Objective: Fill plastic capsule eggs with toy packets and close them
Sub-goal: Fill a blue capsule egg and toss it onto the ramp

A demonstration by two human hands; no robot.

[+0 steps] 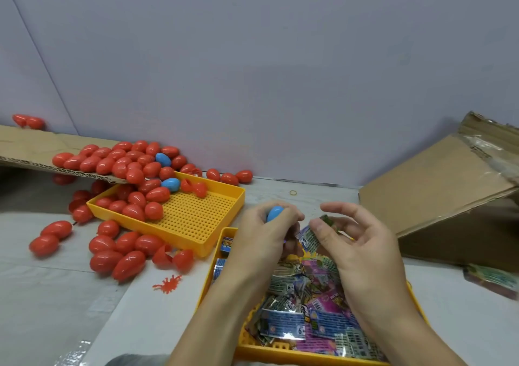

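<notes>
My left hand (261,233) grips a blue capsule egg (274,213), of which only the top shows above my fingers. My right hand (356,239) pinches a folded toy packet (310,235) between thumb and forefinger, right beside the egg. Both hands hover over a yellow tray (280,353) that holds several colourful toy packets (306,306). Whether the egg is open or closed is hidden by my fingers.
A second yellow perforated tray (196,219) at the left holds several red eggs and a blue one (170,184). More red eggs (123,256) lie on the table and on a cardboard flap (31,146). An open cardboard box (438,197) stands at the right, a red splat toy (168,283) near the tray.
</notes>
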